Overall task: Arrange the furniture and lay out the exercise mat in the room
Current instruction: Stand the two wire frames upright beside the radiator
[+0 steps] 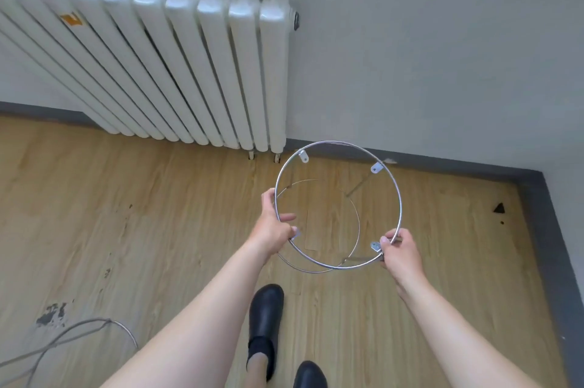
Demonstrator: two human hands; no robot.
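A round wire frame (376, 168) hangs above the wooden floor (158, 213), near the room's corner. The left hand (275, 226) has its grip curled round the top ring at 8 o'clock, and the right hand (399, 250) has its grip pinching it at 5 o'clock. A white radiator (177, 55) stands at 10 o'clock of the frame, and a grey cable (79, 329) lies at 7.

Silver frame (398, 194), white radiator (177, 71), black shoes (265, 315).
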